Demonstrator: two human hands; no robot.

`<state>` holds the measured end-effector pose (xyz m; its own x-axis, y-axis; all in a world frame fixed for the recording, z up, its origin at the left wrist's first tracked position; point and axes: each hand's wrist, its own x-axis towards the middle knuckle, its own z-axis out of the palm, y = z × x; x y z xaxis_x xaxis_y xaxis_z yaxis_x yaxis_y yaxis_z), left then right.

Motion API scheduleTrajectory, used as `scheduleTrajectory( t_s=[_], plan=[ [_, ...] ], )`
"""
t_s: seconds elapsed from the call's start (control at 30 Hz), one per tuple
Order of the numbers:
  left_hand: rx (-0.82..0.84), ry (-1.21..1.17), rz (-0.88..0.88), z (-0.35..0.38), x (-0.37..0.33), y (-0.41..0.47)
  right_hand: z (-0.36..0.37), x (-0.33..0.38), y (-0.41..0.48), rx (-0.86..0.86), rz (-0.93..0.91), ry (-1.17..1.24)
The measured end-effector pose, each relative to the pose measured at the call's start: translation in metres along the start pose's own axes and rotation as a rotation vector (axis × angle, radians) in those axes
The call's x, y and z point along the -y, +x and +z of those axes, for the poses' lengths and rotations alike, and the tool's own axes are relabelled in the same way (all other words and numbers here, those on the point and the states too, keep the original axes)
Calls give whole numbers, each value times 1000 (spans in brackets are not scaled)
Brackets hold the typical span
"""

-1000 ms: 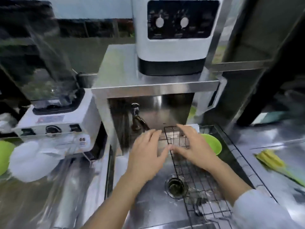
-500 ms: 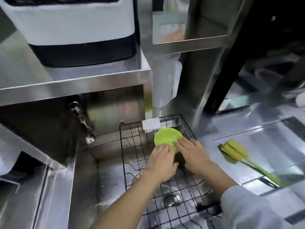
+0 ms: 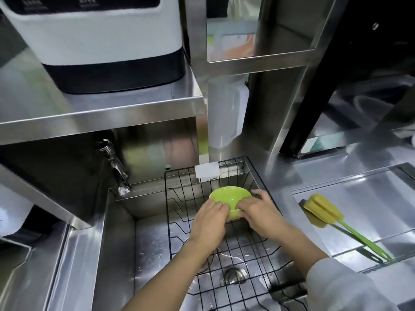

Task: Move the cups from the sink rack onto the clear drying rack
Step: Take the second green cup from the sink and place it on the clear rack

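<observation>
Looking down, we see a steel table [image 3: 336,176] wrapped round a deep square sink [image 3: 121,243], its walls smooth, wet and reflective. A steel shelf [image 3: 101,113] overhangs the sink's far-left side, carrying a white and black machine [image 3: 96,41]; the shelf's front lip sits above the tap [image 3: 114,167], so headroom there is tight. To the right a steel post [image 3: 289,90] rises from the table, and beside it stands a frosted plastic jug [image 3: 226,113].

Filling the sink's right half is the rack [image 3: 235,254], a black wire grid with upright sides; its right edge runs along the sink wall, and its left edge leaves an open strip of bare sink floor. Through the grid we see the round metal drain [image 3: 233,274]. A white pad [image 3: 207,173] hangs on the rack's far rim.

On the table to the right lies a shallow clear tray [image 3: 370,209] with raised edges; a yellow sponge brush [image 3: 323,212] with a thin green handle rests across it.

Our left hand [image 3: 208,223] and right hand [image 3: 262,214] meet over the rack's far end, both closed on a cup [image 3: 229,198], lime green, glossy and round-rimmed, tilted with its mouth facing away. The left fingers [image 3: 219,206] curl onto its near side; the right fingers [image 3: 246,202] wrap its right side. We cannot tell whether the cup touches the wires. A pale sleeve [image 3: 341,286] covers the right forearm.
</observation>
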<state>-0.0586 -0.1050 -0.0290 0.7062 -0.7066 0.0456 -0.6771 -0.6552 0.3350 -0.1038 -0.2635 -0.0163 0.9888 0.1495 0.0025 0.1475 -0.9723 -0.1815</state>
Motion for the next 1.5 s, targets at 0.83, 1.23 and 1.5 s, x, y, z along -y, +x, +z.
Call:
scheduleTrajectory(
  t_s=[0.83,1.23,1.5],
  plan=[
    [-246,-1880,-611,-221,66,-160,-141,222,14,-33,-202,847],
    [-788,-1584,-762,-277,150,-284,-114,382,26,-41,-407,724],
    [-913,-932,-703,-286,178,-342,-82,463,46,-75,-304,851]
  ],
)
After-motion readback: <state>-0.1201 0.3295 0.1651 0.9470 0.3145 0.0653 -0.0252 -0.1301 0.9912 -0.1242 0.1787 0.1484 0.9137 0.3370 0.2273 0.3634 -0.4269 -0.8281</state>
